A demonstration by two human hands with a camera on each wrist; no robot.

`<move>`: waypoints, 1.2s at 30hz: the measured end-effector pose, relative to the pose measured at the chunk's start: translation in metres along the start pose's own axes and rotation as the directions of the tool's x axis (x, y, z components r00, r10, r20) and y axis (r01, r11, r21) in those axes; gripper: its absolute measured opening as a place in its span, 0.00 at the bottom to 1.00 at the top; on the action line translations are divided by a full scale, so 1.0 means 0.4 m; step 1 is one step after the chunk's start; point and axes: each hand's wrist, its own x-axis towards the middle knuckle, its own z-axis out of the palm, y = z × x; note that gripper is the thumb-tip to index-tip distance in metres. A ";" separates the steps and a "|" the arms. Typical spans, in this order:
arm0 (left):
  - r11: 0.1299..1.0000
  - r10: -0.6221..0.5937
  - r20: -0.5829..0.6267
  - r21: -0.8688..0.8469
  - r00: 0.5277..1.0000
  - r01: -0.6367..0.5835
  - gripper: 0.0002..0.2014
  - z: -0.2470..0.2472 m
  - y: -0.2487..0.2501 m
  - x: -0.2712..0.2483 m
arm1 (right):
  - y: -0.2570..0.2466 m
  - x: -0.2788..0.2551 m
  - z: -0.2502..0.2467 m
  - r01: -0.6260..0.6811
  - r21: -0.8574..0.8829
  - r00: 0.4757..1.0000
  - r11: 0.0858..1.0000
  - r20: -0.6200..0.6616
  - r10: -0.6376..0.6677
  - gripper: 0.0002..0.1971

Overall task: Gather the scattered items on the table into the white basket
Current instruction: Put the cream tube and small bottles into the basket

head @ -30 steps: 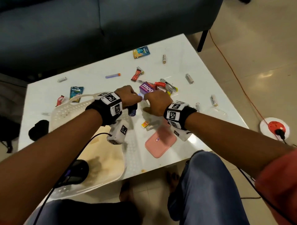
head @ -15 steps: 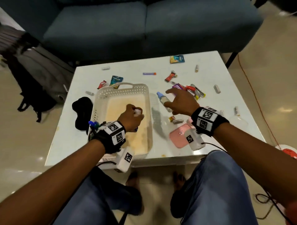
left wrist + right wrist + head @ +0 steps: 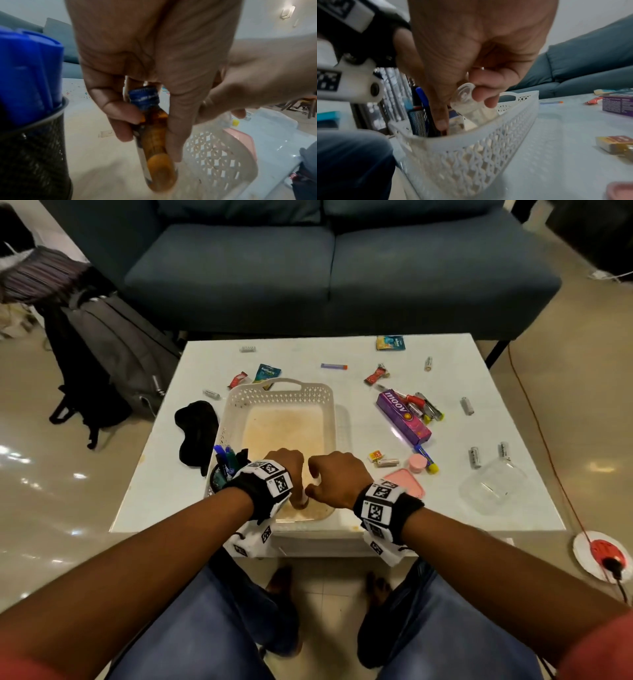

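The white lattice basket (image 3: 281, 386) stands on the white table (image 3: 359, 350) in front of me. Both hands hover low over its near end. My left hand (image 3: 286, 467) grips a small amber bottle (image 3: 154, 142) with a blue cap, bottom end down, just above the basket floor (image 3: 102, 155). My right hand (image 3: 329, 474) pinches a small translucent plastic bottle (image 3: 471, 106) just inside the near rim (image 3: 471, 136). A black mesh pen holder (image 3: 222, 470) with blue pens stands in the basket's near left corner, beside my left wrist.
Right of the basket lie a purple "moov" box (image 3: 402, 417), a pink case (image 3: 406, 481), a pink round lid (image 3: 418, 462), several batteries (image 3: 474, 457) and a clear container (image 3: 493, 486). A black eye mask (image 3: 197, 429) lies left. Sachets and a sofa (image 3: 325, 268) are beyond.
Both hands came from the pile by the purple box back to the basket's near end, the left arriving first with the amber bottle, the right following with the translucent bottle.
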 end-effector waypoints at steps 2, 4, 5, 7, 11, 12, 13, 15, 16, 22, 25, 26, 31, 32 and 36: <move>1.000 0.018 0.106 -0.005 0.994 -0.017 0.24 0.009 0.003 0.030 | -0.005 -0.002 0.014 0.041 -0.094 0.999 0.995 0.023 -0.039 0.17; 0.998 0.065 0.172 0.009 0.983 -0.067 0.21 0.005 0.011 0.030 | -0.007 -0.001 0.028 0.058 -0.149 0.997 0.987 0.054 -0.051 0.16; 0.995 0.099 0.174 0.004 0.980 -0.101 0.18 0.000 0.018 0.022 | -0.007 -0.003 0.034 0.060 -0.176 0.997 0.983 0.064 -0.049 0.16; 0.991 0.134 0.143 -0.018 0.981 -0.133 0.18 -0.006 0.023 0.013 | -0.005 -0.007 0.042 0.053 -0.221 0.997 0.974 0.070 -0.038 0.14; 0.987 0.113 0.038 -0.120 0.993 -0.108 0.32 -0.004 0.010 0.020 | 0.006 0.000 0.042 0.014 -0.142 0.999 0.990 0.053 -0.006 0.06; 0.987 0.102 0.031 -0.129 0.994 -0.097 0.33 -0.002 0.006 0.018 | 0.011 0.006 0.036 -0.009 -0.096 0.999 0.995 0.036 0.013 0.08; 0.988 0.090 0.029 -0.126 0.995 -0.086 0.33 0.003 0.000 0.019 | 0.019 0.013 0.031 -0.028 -0.051 1.000 0.998 0.008 0.029 0.10; 0.991 0.071 0.049 -0.118 0.996 -0.064 0.30 0.013 -0.008 0.017 | 0.043 0.028 0.019 -0.057 0.033 0.996 0.998 -0.064 0.059 0.11; 0.990 0.064 0.071 -0.129 0.995 -0.055 0.28 0.017 -0.010 0.014 | 0.057 0.032 0.009 -0.076 0.062 0.992 0.995 -0.098 0.081 0.11; 0.924 0.070 0.172 -0.382 0.983 0.001 0.24 0.035 -0.013 0.015 | 0.216 0.070 -0.055 -0.257 0.164 0.933 0.952 -0.213 0.289 0.09; 0.931 0.067 0.143 -0.366 0.987 -0.011 0.24 0.037 -0.009 0.010 | 0.319 0.085 -0.079 -0.380 0.199 0.876 0.903 -0.235 0.420 0.14; 0.946 0.073 0.126 -0.323 0.989 -0.028 0.25 0.036 -0.009 0.010 | 0.349 0.087 -0.087 -0.425 0.199 0.858 0.883 -0.222 0.463 0.17; 0.983 0.129 0.010 -0.136 0.992 -0.126 0.30 0.035 -0.022 0.018 | 0.447 0.086 -0.105 -0.487 0.216 0.818 0.846 -0.225 0.529 0.24; 0.979 0.150 -0.002 -0.140 0.989 -0.149 0.30 0.035 -0.024 0.019 | 0.457 0.080 -0.102 -0.484 0.238 0.820 0.842 -0.214 0.531 0.26; 0.944 0.219 -0.083 -0.234 0.972 -0.233 0.26 0.024 -0.031 0.000 | 0.460 0.061 -0.086 -0.487 0.281 0.814 0.827 -0.196 0.546 0.35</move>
